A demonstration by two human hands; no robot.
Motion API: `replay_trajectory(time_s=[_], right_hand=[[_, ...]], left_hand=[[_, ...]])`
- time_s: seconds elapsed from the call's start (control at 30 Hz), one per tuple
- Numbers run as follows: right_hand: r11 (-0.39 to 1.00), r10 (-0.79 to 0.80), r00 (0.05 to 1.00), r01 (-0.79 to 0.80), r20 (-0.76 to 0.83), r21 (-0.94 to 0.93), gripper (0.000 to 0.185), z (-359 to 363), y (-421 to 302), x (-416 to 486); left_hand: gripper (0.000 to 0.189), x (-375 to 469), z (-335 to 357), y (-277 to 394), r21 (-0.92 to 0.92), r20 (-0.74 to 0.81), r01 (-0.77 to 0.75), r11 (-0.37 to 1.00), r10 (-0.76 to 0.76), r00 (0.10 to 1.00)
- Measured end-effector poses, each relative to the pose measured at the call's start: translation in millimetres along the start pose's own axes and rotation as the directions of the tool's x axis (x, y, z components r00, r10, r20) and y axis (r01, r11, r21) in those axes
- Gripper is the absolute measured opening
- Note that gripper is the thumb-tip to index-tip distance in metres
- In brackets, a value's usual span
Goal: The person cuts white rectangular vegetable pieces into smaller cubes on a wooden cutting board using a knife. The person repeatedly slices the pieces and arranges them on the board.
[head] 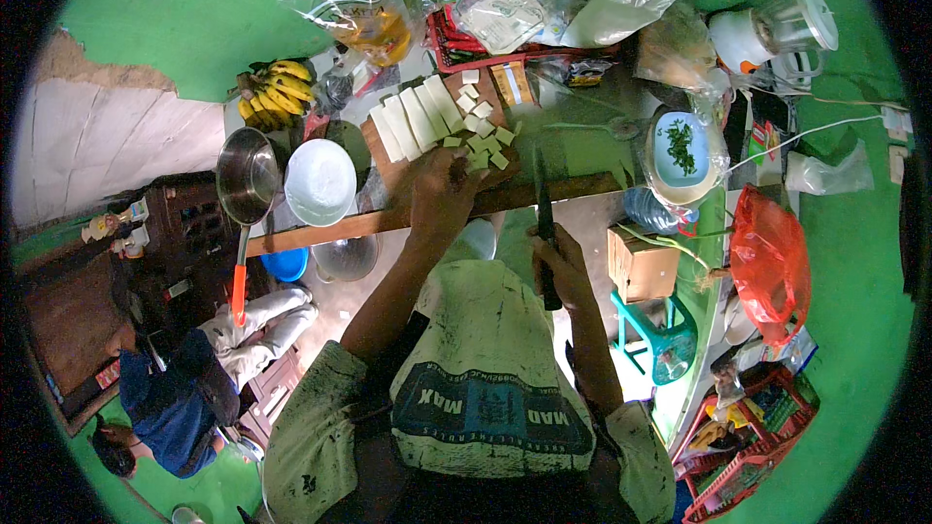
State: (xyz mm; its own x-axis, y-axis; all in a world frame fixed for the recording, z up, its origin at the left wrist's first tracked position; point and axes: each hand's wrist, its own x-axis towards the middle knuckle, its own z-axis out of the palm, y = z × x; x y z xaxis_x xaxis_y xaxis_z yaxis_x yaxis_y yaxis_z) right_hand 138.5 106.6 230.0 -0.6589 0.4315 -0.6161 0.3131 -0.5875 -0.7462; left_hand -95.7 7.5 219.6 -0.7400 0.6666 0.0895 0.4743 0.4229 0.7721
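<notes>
White blocks of what looks like tofu (411, 118), cut in long slabs, lie side by side on a wooden cutting board (378, 149). To their right is a loose group of small cubes (483, 127). My left hand (440, 185) is over the board's near edge, its fingertips at the nearest cubes; whether it pinches one is hidden. My right hand (559, 262) grips a knife (543, 196) by its dark handle, blade pointing away from me, to the right of the board.
A steel pan (247, 178) and a white bowl (320, 182) stand left, near bananas (280, 94). At right is a light-blue dish of chopped greens (681, 149). A red basket (444, 36) stands behind the board. A person in dark blue (171, 400) sits at lower left.
</notes>
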Motion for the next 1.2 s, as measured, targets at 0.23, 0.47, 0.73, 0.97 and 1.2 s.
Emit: replay_trajectory(time_s=[0.23,0.47,0.73,0.97,1.2], right_hand=[[0.668,-0.372,0.920,0.173,-0.124,-0.724,0.041,-8,-10,33],[0.219,-0.559,0.815,0.319,0.149,-0.922,0.046,-11,-60,96],[0.093,-0.482,0.830,0.368,0.282,-0.925,0.045,-5,-80,159],[0.056,-0.523,0.819,0.310,0.237,-0.949,0.037,-4,-76,166],[0.077,-0.600,0.764,0.347,0.235,-0.935,0.036,-8,-77,166]], left_hand=[[0.029,4,-6,-15,0.063,-0.098,0.003,0.998,0.003,0.995],[0.037,10,-9,-8,0.129,-0.059,-0.127,0.983,0.136,0.989],[0.048,2,-11,-26,0.295,0.005,-0.164,0.941,0.170,0.985],[0.056,-8,-26,6,0.163,0.035,0.084,0.983,-0.091,0.995],[0.050,-6,-3,9,0.199,-0.074,-0.153,0.968,0.170,0.983]])
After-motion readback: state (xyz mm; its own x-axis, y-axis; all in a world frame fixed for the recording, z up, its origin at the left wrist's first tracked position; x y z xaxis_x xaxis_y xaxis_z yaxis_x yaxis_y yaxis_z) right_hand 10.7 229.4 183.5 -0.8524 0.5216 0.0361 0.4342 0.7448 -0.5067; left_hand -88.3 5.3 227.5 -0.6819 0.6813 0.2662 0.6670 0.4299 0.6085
